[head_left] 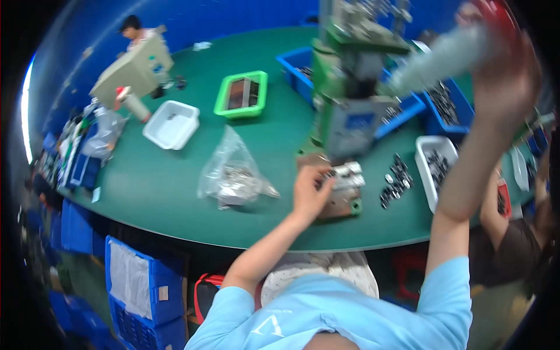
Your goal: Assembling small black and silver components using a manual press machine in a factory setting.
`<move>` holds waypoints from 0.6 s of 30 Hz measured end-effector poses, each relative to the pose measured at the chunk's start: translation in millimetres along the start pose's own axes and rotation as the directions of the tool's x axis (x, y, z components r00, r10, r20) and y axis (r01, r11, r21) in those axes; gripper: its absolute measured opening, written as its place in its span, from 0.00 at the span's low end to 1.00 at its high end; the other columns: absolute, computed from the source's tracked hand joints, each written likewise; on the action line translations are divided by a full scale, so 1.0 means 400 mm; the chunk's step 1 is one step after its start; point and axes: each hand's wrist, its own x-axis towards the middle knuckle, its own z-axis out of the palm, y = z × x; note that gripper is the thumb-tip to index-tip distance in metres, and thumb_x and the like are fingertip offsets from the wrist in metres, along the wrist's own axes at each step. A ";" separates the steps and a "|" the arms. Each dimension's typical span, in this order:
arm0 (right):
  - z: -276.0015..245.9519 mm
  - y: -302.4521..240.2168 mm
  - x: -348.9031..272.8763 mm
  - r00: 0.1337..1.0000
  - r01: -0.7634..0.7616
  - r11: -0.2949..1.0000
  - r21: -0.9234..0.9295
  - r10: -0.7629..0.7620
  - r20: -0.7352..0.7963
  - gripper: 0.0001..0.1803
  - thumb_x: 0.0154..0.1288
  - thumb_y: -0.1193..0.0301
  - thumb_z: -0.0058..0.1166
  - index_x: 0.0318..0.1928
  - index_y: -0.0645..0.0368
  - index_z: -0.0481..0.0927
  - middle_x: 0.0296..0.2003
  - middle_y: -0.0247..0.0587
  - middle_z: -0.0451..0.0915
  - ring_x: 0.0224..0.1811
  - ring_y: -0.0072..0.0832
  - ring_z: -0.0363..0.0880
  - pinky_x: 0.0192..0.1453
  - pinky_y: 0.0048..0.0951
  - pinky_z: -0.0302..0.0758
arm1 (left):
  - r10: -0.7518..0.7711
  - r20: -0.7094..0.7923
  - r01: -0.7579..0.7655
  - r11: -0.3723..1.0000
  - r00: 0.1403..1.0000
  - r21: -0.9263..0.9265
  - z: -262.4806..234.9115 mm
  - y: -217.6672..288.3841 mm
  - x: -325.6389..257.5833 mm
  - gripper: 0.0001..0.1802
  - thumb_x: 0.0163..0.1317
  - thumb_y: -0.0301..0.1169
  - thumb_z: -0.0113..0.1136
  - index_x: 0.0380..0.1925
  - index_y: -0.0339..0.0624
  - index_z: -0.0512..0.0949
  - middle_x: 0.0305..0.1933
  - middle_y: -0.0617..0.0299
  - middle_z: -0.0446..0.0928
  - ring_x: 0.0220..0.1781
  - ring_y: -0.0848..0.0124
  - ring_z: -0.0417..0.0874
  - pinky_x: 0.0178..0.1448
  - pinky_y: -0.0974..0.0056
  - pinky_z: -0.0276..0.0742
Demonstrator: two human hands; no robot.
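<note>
My left hand (311,189) rests on the base plate of a green bench press (350,99), its fingers on a small silver metal part (347,175) at the fixture. My right hand (504,81) is raised high at the right, shut on the red-knobbed lever handle (449,55) of the press, which looks blurred. A cluster of small dark metal parts (396,182) lies on the green table just right of the fixture.
A clear plastic bag of parts (233,175) lies left of my left hand. White trays (436,166) (172,123), a green tray (242,93) and blue bins (446,108) stand around. Another person (137,35) works at the far left; a second person's arm (496,204) is at the right.
</note>
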 end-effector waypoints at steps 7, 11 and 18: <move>-0.033 -0.016 -0.033 0.885 0.179 0.984 0.025 -0.172 0.432 0.19 0.67 0.57 0.39 0.30 0.58 0.73 0.15 0.34 0.70 0.18 0.24 0.69 0.33 0.29 0.71 | -0.157 0.082 0.167 0.979 0.984 -0.119 -0.010 -0.006 0.024 0.14 0.49 0.28 0.66 0.37 0.37 0.78 0.33 0.61 0.75 0.31 0.74 0.75 0.37 0.70 0.73; -0.206 -0.096 -0.083 0.570 -0.035 0.999 0.033 -0.007 0.822 0.11 0.58 0.59 0.43 0.32 0.51 0.75 0.28 0.37 0.78 0.34 0.30 0.75 0.50 0.36 0.61 | -0.106 0.090 0.113 0.991 0.990 -0.075 0.005 0.001 0.020 0.12 0.51 0.24 0.65 0.36 0.33 0.77 0.34 0.64 0.74 0.31 0.79 0.76 0.36 0.74 0.72; -0.289 -0.087 -0.317 0.758 0.090 0.996 -0.013 -0.061 0.649 0.08 0.53 0.62 0.44 0.23 0.50 0.69 0.19 0.37 0.74 0.29 0.33 0.74 0.61 0.44 0.56 | -0.181 0.121 0.207 0.946 0.976 -0.250 -0.015 -0.024 0.010 0.13 0.51 0.21 0.60 0.39 0.33 0.76 0.35 0.63 0.75 0.34 0.78 0.75 0.39 0.73 0.72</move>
